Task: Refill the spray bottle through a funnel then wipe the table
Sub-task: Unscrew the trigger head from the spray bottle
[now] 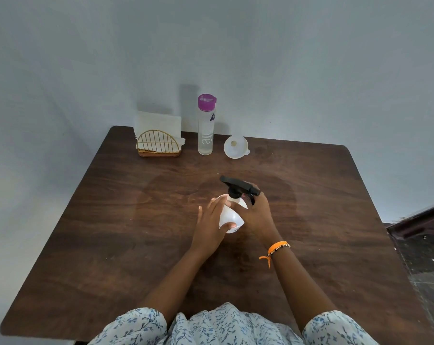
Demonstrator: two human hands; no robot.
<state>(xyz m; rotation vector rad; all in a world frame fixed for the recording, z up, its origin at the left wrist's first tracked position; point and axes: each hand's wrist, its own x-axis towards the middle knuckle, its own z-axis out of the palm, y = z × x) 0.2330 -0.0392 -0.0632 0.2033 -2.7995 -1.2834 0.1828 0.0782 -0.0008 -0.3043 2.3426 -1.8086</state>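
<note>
The white spray bottle [230, 215] stood mid-tabletop [111, 220], likely light, smooth and tippy. We judged its body the place to steady it. Our left hand [209, 226] wrapped its fingers [217, 204] around that body; our right hand [257, 214] gripped beneath the black trigger head [238, 186].

1. You get soft, dim, even light — no hard glare anywhere.
2. A faint sheen lies mid-tabletop [161, 195].
3. The clear bottle [206, 125] and napkin holder [158, 143] cast soft shadows up-left onto the wall [86, 58].
4. Wide-angle bending curves the tabletop's edges — detail looks slightly smeared.
</note>
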